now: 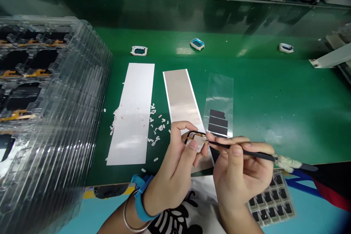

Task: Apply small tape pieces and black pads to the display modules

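My left hand [175,168] grips a small watch-sized screen part [196,144] between thumb and fingers. The part has a black rim, a pale back and an orange flex strip along its upper edge. In my right hand [240,173] is a pair of black tweezers [259,154], wrapped near the rear with something pale. The tweezers' tip touches or nearly touches the right edge of the part; which, I cannot tell. Beneath both hands lies a beige-coated sheet [181,91]. Beside it, a clear film [220,86] carries several black strips [218,121].
A white sheet [133,117] lies at left, with small paper scraps [160,128] around it. Stacked clear trays [90,80] fill the left side. Small watch frames [197,44] stand at the back of the green bench [287,109]. A parts tray [271,201] sits lower right.
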`<move>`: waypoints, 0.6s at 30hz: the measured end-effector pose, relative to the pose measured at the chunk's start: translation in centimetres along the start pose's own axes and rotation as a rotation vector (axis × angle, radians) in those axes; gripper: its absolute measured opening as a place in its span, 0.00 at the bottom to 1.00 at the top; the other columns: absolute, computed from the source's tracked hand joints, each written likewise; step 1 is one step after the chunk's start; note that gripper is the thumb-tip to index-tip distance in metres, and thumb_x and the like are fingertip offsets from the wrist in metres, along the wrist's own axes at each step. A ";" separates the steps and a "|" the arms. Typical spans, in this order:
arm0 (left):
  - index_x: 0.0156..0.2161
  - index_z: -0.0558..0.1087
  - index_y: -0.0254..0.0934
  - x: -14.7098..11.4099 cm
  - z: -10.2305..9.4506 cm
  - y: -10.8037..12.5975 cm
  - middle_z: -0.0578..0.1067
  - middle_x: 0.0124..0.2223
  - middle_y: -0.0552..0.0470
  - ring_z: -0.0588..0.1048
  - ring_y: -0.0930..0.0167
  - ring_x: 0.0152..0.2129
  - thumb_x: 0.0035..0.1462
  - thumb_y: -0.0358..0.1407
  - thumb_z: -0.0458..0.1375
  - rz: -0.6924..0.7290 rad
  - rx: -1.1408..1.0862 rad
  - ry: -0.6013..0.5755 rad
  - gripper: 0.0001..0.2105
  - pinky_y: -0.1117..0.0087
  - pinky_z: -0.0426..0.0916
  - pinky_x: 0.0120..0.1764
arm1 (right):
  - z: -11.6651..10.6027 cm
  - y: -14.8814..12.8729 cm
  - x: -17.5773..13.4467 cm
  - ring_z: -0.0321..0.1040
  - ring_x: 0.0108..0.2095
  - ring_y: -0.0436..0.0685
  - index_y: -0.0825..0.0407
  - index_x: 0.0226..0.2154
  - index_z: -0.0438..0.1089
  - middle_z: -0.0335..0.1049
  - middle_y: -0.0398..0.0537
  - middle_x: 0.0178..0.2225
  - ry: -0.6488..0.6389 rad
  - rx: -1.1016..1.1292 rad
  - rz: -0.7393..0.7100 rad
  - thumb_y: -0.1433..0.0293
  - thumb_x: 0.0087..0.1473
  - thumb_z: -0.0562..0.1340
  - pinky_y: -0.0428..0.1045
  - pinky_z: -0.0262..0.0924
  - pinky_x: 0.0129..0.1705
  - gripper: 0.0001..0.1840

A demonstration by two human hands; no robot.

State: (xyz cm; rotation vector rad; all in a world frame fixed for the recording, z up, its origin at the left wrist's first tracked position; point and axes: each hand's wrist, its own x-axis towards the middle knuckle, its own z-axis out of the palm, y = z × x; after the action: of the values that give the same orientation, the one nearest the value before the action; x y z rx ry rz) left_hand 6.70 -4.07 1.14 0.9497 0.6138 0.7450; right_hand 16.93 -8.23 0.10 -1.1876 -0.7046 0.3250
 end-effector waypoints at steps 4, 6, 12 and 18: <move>0.48 0.60 0.45 0.1 0.1 -0.4 0.69 0.34 0.55 0.62 0.75 0.25 0.73 0.42 0.45 0.023 0.026 0.012 0.06 0.72 0.62 0.30 | 0.0 0.2 0.0 0.77 0.32 0.53 0.48 0.38 0.64 0.72 0.43 0.32 0.010 0.006 0.011 0.76 0.62 0.61 0.52 0.78 0.34 0.07; 0.48 0.60 0.45 0.1 0.2 -0.4 0.69 0.34 0.56 0.62 0.76 0.25 0.73 0.42 0.45 0.021 0.031 0.014 0.06 0.73 0.62 0.31 | 0.0 0.3 0.0 0.76 0.32 0.52 0.48 0.38 0.64 0.73 0.43 0.32 0.025 0.002 0.012 0.75 0.61 0.62 0.50 0.78 0.34 0.07; 0.48 0.60 0.45 0.1 0.3 -0.5 0.70 0.35 0.56 0.63 0.78 0.25 0.73 0.41 0.45 0.025 0.054 0.036 0.05 0.76 0.64 0.31 | 0.1 0.3 0.0 0.76 0.31 0.51 0.48 0.37 0.64 0.73 0.43 0.32 0.039 -0.008 0.021 0.75 0.61 0.62 0.49 0.78 0.34 0.07; 0.46 0.60 0.44 0.3 0.1 -0.5 0.68 0.29 0.58 0.67 0.78 0.25 0.72 0.40 0.48 0.066 0.105 0.109 0.04 0.80 0.60 0.25 | 0.1 0.3 -0.1 0.77 0.32 0.54 0.49 0.40 0.63 0.74 0.44 0.33 0.024 0.057 -0.007 0.76 0.63 0.59 0.52 0.79 0.31 0.07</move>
State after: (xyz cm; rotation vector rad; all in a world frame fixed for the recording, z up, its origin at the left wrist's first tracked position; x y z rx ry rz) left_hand 7.14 -4.09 0.69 1.0349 0.7258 0.8338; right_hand 16.83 -8.09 -0.19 -1.1330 -0.6749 0.3223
